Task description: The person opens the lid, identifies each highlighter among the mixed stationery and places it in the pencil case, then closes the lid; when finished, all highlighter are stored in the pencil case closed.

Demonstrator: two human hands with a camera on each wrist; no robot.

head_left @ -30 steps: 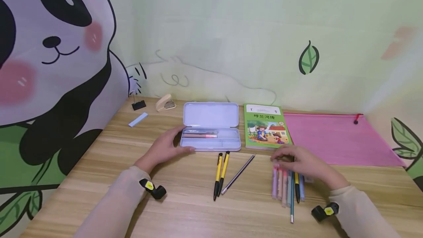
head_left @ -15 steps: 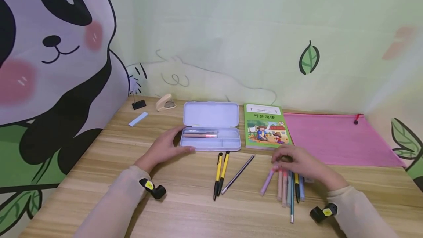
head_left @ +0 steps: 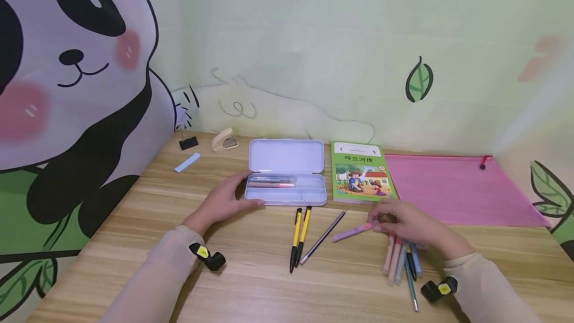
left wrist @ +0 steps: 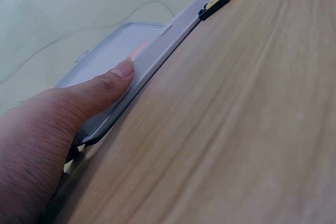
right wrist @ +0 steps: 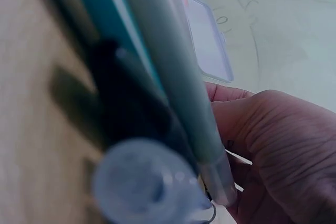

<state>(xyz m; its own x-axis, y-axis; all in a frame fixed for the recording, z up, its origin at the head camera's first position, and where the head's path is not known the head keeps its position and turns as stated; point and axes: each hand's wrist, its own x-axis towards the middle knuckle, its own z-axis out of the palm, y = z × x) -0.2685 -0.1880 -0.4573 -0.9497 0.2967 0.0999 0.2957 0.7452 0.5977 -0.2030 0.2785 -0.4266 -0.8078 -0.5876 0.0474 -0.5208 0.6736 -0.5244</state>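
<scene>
My left hand (head_left: 227, 199) holds the left end of an open, pale lavender pencil case (head_left: 314, 197). Its thumb (left wrist: 123, 72) lies along the front edge, while its other fingers are mostly hidden behind the case. A clear-topped compartment there holds a few pens (head_left: 271, 184). Right of the case, my right hand (head_left: 405, 221) pinches the pink end of a purple marker (head_left: 352, 233), which points left. Beneath that hand lies a bunch of pastel markers (head_left: 394, 258) with a teal pencil (head_left: 411, 283) and a black-and-yellow pen (head_left: 412, 265); their upper ends are hidden.
Two yellow-and-black pens (head_left: 299, 236) and a dark pencil (head_left: 324, 236) lie before the case. Behind are a green book (head_left: 362, 173) and a pink zip pouch (head_left: 462, 188). A binder clip (head_left: 188, 142), stapler (head_left: 224, 140) and blue strip (head_left: 187, 162) lie back left.
The purple marker has swung away from the bunch, its free end moving left and back. The bunch's near ends have shifted right. My left hand and the case have stayed put.
</scene>
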